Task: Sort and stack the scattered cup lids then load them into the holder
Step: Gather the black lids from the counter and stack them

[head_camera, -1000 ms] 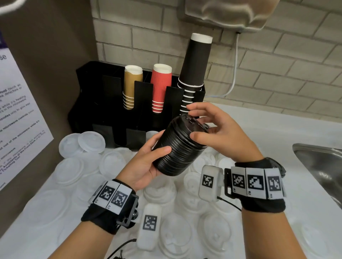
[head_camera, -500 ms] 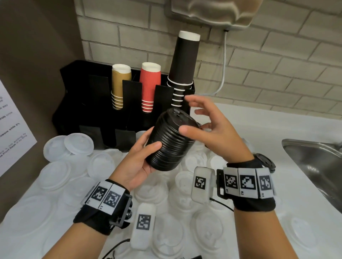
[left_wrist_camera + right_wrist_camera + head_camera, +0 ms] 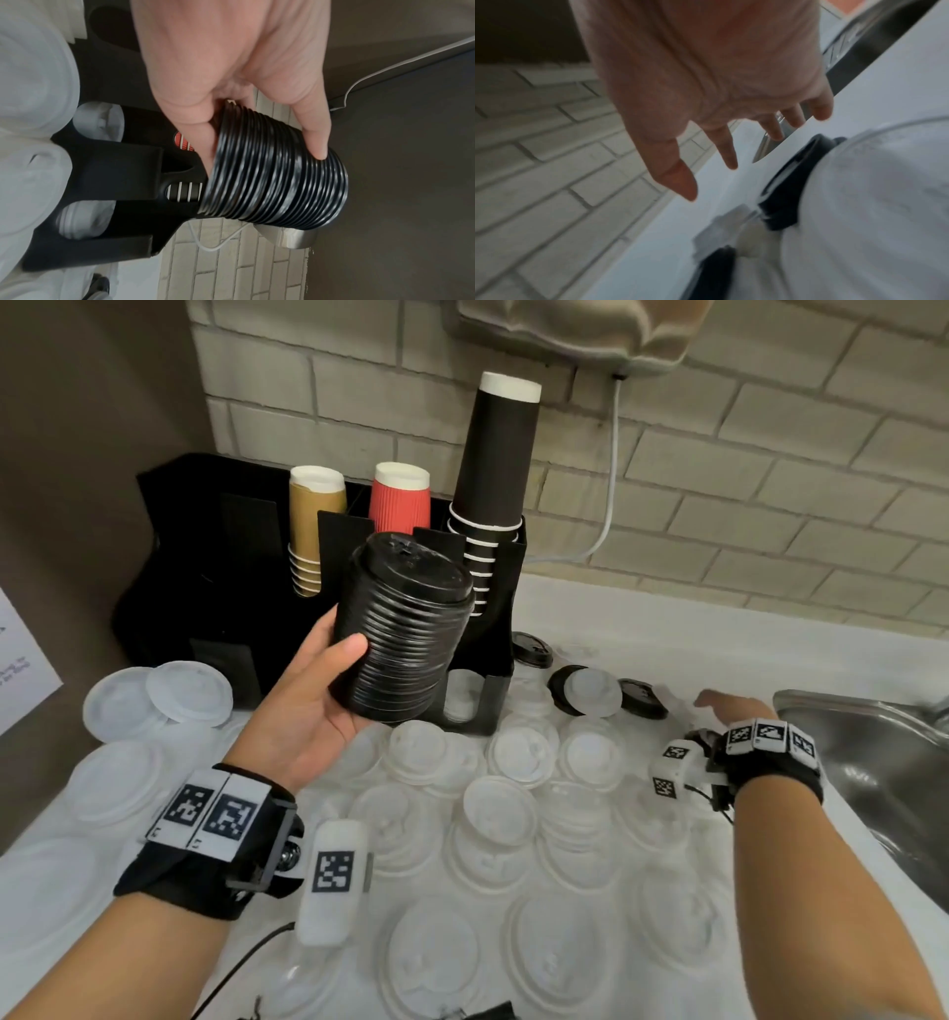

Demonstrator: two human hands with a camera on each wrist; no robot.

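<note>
Counter (image 3: 667, 629) strewn with clear lids (image 3: 500, 809), brick wall (image 3: 770, 505) behind.

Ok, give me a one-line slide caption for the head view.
Left hand grips a stack of black lids before the holder while the open right hand reaches toward loose black lids.

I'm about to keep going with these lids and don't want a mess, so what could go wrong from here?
1. The left hand alone grips the tall, tilted stack of black lids; it could slip or fan apart.
2. The right hand, open, reaches toward a loose black lid near the sink; a nudge could send it in.
3. The forearm hangs over the scattered clear lids and might sweep some aside.
</note>
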